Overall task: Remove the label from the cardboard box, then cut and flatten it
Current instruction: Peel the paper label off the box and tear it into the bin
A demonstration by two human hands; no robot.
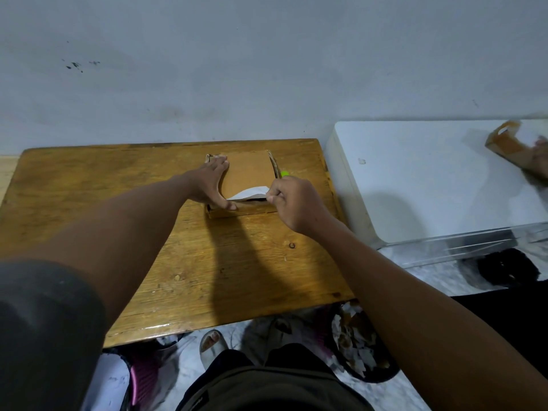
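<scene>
The left hand lies flat, fingers spread, pressing the cardboard box onto the wooden worktop. Just right of it the white label curls up — no writing readable — its edge pinched in the right hand's clenched grip; something green peeks out behind that hand.

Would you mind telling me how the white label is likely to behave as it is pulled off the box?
Probably thin and floppy: the label curls where the right hand pinches it. It may tear, since it looks like paper.
</scene>
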